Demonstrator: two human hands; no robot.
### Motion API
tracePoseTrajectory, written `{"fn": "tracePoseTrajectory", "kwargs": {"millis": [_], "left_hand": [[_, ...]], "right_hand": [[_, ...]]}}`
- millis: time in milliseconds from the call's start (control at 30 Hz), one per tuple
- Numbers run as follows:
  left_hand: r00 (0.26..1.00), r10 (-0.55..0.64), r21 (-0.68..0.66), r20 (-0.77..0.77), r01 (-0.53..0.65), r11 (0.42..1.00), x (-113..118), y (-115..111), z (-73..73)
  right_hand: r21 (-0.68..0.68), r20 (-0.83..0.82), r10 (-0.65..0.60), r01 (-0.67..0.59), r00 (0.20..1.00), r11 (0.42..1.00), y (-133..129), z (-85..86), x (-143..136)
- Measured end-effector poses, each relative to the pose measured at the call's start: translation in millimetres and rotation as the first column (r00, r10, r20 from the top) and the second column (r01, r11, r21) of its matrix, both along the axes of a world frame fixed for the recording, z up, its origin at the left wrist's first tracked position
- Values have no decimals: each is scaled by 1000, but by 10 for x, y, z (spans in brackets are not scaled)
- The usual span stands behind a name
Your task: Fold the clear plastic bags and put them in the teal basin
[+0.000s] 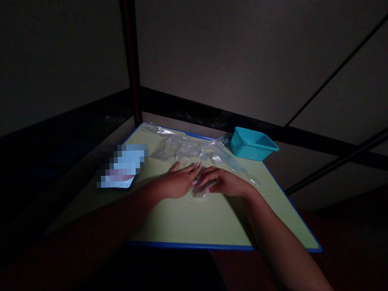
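Clear bag (199, 192): on the counter (190, 224), left of the teal basin (254, 145) and nearer the wearer; partly hidden by the hands. Left hand (179, 182): flat, fingers spread, at the bag. Right hand (225, 181): fingers curled over it; grip indeterminable. Crumpled plastic (189, 149), left of the basin: outlines indistinct. Phone (120, 178), farther left: pixelated.

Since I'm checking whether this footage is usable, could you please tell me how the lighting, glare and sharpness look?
Head view: dim overall, with the walls and lower corners nearly black; small highlights glint on the clear plastic; the right forearm casts a soft shadow on the table; fine detail around the hands is soft; the phone is partly pixelated.
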State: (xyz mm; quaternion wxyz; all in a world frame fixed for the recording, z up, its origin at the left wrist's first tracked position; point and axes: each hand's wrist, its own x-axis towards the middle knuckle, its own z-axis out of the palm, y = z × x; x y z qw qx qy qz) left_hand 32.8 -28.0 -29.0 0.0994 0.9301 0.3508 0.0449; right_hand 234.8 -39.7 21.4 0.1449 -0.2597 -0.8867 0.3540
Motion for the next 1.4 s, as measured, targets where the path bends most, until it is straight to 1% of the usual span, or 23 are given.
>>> {"fn": "tracePoseTrajectory", "kwargs": {"millis": [100,167,233,300,367,400,433,467,500,567,600,667,733,800,900,1000,1100,1167,1233,1300,1400], "left_hand": [[1000,0,-12,-11,0,1000,2,4,7],[1000,0,-13,-2,0,1000,8,-5,27],[999,13,15,43,-14,1000,21,-23,65],[983,50,68,177,-63,996,37,-39,121],[919,97,86,382,-140,986,50,-44,187],[872,125,56,473,-172,984,52,-42,219],[828,160,-5,538,-186,982,52,-38,248],[796,199,-90,572,-180,979,49,-35,272],[779,238,-189,581,-155,970,45,-33,289],[783,286,-381,553,-68,922,34,-38,303],[803,284,-445,523,-27,895,29,-44,302],[864,236,-496,444,18,868,19,-59,290],[912,189,-482,364,11,876,11,-65,273],[926,179,-461,333,-6,887,4,-53,254],[918,200,-471,341,-17,882,0,-13,221],[915,203,-501,348,-1,866,-2,22,194],[915,199,-530,350,19,848,-8,35,185],[914,207,-538,349,14,843,-11,34,191],[916,211,-531,342,3,847,-8,29,202],[916,209,-501,341,-10,865,2,23,209],[883,224,-476,413,-1,880,24,22,181]], "right_hand": [[-38,-19,6,-6,1000,999,-14,-13,-38],[-88,0,-36,36,999,995,-35,-31,-44],[-130,33,-96,100,995,986,-50,-58,-37],[-140,59,-141,148,988,979,-56,-84,-27],[-145,77,-169,179,983,973,-53,-102,-22],[-151,80,-180,190,980,970,-50,-108,-22],[-158,81,-189,200,979,967,-45,-114,-23],[-164,77,-196,207,977,964,-40,-121,-24],[-168,72,-202,211,977,963,-35,-129,-24],[-177,61,-209,217,976,960,-23,-149,-19],[-188,57,-211,218,976,958,-18,-160,-14],[-218,49,-214,219,976,951,-11,-175,-4],[-258,43,-220,224,975,940,-10,-174,5],[-301,37,-229,229,973,926,-13,-155,12],[-339,2,-242,229,970,913,-13,-106,36],[-331,-48,-281,250,959,910,6,-71,86],[-331,-56,-312,277,949,902,43,-87,138],[-307,-18,-322,301,947,903,65,-120,152],[-263,25,-334,329,942,907,75,-152,140],[-241,52,-336,338,940,910,69,-172,109],[-276,58,-341,344,938,898,44,-186,57]]}}
